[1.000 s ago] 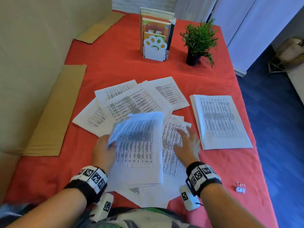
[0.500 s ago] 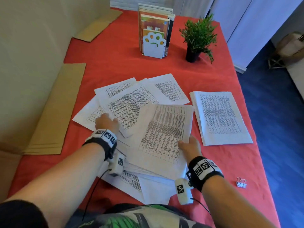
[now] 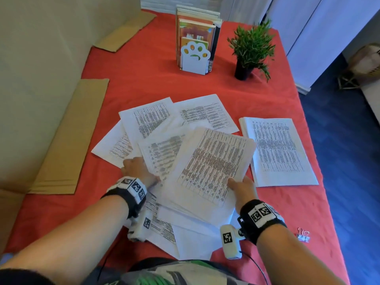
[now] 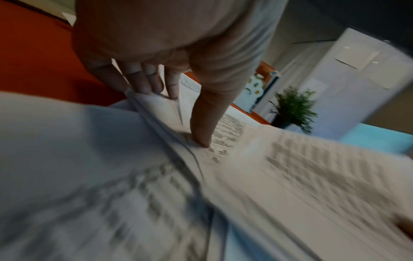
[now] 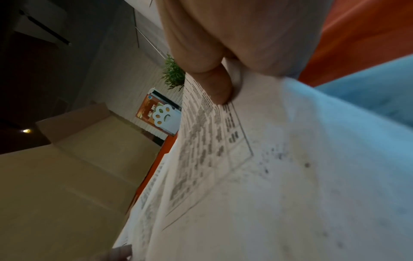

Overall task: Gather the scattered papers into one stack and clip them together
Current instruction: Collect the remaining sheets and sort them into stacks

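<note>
On the red worktop (image 3: pixel 144 75), the loose papers (image 3: pixel 176 124) lie fanned out in an overlapping heap just in front of the person. The right hand (image 3: pixel 242 188) pinches the near right edge of the topmost sheaf (image 3: pixel 209 167), thumb (image 5: pixel 212 83) on the printed face and the other fingers hidden beneath it; that sheaf sits tilted across the heap. The left hand (image 3: pixel 137 169) is at the left side of the heap, its thumb (image 4: pixel 203 123) pressed onto a printed sheet while the fingers (image 4: pixel 145 79) curl around the edges of several pages, so it holds them between thumb and fingers. To the right of the heap, touching or nearly touching its edge, lies a separate squared-up stack (image 3: pixel 277 151). A small binder clip (image 3: pixel 303 235) rests on the worktop to the right of the heap, near the right forearm and apart from all the paper. Beyond the heap stand a rack of books (image 3: pixel 195 42) with a white paw-shaped bookend and, beside it, a small potted plant (image 3: pixel 250 50). Flat cardboard sheets (image 3: pixel 67 140) lie left of the heap.
</note>
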Available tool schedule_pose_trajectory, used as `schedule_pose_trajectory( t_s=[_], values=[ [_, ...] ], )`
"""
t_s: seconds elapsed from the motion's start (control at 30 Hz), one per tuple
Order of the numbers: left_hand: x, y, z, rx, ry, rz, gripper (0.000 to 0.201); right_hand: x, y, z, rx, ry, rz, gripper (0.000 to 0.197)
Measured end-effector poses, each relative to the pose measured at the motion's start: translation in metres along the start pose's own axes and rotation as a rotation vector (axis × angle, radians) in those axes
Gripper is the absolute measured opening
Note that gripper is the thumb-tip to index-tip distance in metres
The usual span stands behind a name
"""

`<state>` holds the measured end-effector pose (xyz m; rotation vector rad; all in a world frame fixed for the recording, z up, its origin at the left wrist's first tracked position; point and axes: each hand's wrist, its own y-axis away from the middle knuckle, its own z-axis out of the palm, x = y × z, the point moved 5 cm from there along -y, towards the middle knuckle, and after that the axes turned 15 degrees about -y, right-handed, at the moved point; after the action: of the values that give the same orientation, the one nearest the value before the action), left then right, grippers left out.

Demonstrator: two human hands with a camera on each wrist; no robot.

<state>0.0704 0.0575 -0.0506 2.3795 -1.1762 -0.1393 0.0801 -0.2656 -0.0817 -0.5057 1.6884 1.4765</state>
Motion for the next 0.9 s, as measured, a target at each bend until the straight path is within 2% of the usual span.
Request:
schedule_pose_trajectory(
  t_s=[0.07, 0.13, 0.2, 0.27, 0.3, 0.37, 0.47, 0.63, 0.73, 0.8, 0.9],
  values=[
    [-0.006, 0.016, 0.009, -0.015, 0.028, 0.027, 0.084, 0.000, 0.002, 0.009, 0.015, -0.018, -0.001, 0.021],
    [-0.011, 0.032, 0.020, -0.097, 0.040, 0.027, 0.085, -0.001, 0.004, 0.017, 0.030, -0.012, -0.027, 0.021],
    [-0.015, 0.043, 0.024, -0.115, 0.021, 0.009, 0.071, -0.003, 0.007, 0.023, 0.034, 0.002, -0.054, 0.016],
    [-0.017, 0.042, 0.013, 0.013, 0.074, -0.038, 0.044, -0.004, 0.007, 0.027, 0.029, 0.019, -0.082, 0.013],
    [-0.016, 0.037, 0.005, 0.092, 0.121, -0.038, 0.038, -0.006, 0.007, 0.028, 0.041, 0.045, -0.107, 0.014],
    [-0.007, 0.020, -0.012, 0.180, 0.184, 0.046, 0.039, -0.014, 0.008, 0.025, 0.089, 0.097, -0.162, 0.012],
    [0.012, -0.016, -0.030, 0.218, 0.049, 0.218, 0.046, -0.019, 0.008, 0.022, 0.108, 0.059, -0.151, 0.012],
    [0.016, -0.049, -0.032, 0.071, -0.327, 0.236, 0.070, -0.008, 0.012, 0.030, -0.044, 0.012, -0.030, 0.015],
    [0.011, -0.049, -0.030, 0.030, -0.450, 0.224, 0.070, -0.006, 0.011, 0.032, -0.060, 0.063, -0.072, 0.016],
    [0.009, -0.047, -0.023, -0.027, -0.395, 0.244, 0.067, -0.007, 0.009, 0.029, -0.011, 0.072, -0.107, 0.014],
    [0.010, -0.032, -0.012, -0.111, -0.151, 0.319, 0.053, -0.008, 0.009, 0.034, -0.034, 0.013, -0.068, 0.015]
  ],
)
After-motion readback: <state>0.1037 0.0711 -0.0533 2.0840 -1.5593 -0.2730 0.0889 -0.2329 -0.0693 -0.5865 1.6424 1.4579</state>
